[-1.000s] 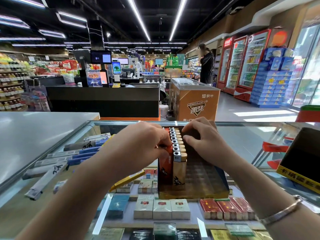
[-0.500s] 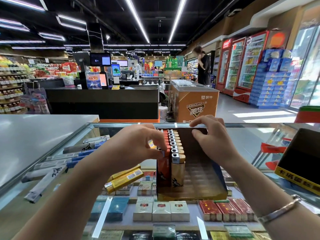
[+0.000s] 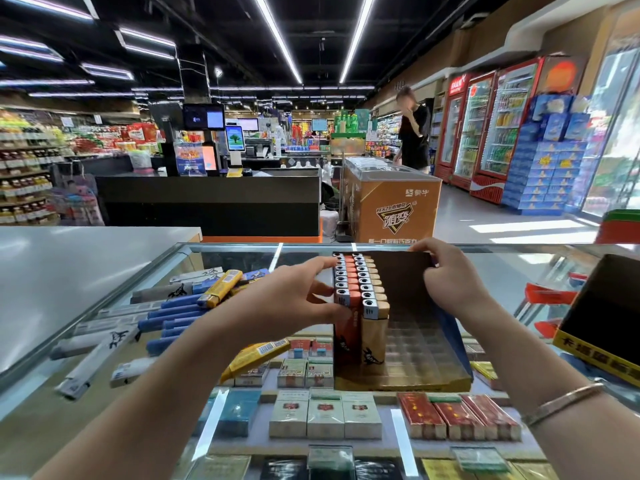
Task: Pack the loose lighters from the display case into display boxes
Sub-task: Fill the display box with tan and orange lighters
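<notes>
A gold display box [image 3: 426, 358] stands on the glass display case [image 3: 502, 268]. Along its left side are a row of orange lighters [image 3: 349, 327] and a row of gold lighters [image 3: 375, 334], both upright; the rest of its tray is bare. My left hand [image 3: 291, 303] lies against the left side of the orange row, with fingers stretched out and thumb touching it. My right hand [image 3: 453, 282] grips the box's dark back wall, fingers curled over its top edge. To the left, loose blue lighters [image 3: 173, 317], white lighters [image 3: 93, 362] and a yellow lighter [image 3: 220, 287] lie on the glass.
A second, black display box with a yellow edge [image 3: 606, 323] sits at the right. Cigarette packs [image 3: 325, 414] show under the glass. A grey counter [image 3: 69, 265] adjoins on the left. Far back, a person [image 3: 414, 133] stands near an orange freezer [image 3: 391, 202].
Both hands came off the lighter tops. My left hand slid to the left side of the orange row. My right hand moved back and right to the box's rear wall.
</notes>
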Tool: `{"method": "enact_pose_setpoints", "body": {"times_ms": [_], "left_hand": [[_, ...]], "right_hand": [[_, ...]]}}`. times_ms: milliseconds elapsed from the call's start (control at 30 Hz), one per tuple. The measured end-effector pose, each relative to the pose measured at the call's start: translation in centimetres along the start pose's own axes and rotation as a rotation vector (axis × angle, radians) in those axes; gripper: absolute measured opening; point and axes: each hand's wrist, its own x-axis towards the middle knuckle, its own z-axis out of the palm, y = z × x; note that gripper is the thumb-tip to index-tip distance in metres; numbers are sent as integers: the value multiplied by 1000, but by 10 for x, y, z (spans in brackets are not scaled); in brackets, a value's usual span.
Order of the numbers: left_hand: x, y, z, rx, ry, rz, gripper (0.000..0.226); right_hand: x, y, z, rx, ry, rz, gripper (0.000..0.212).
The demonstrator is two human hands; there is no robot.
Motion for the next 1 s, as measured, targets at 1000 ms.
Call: {"method": "enact_pose_setpoints", "body": {"times_ms": [1000], "left_hand": [[30,-47,32,496,292,8,27]], "right_hand": [[2,10,5,66,80,63,37]]}}
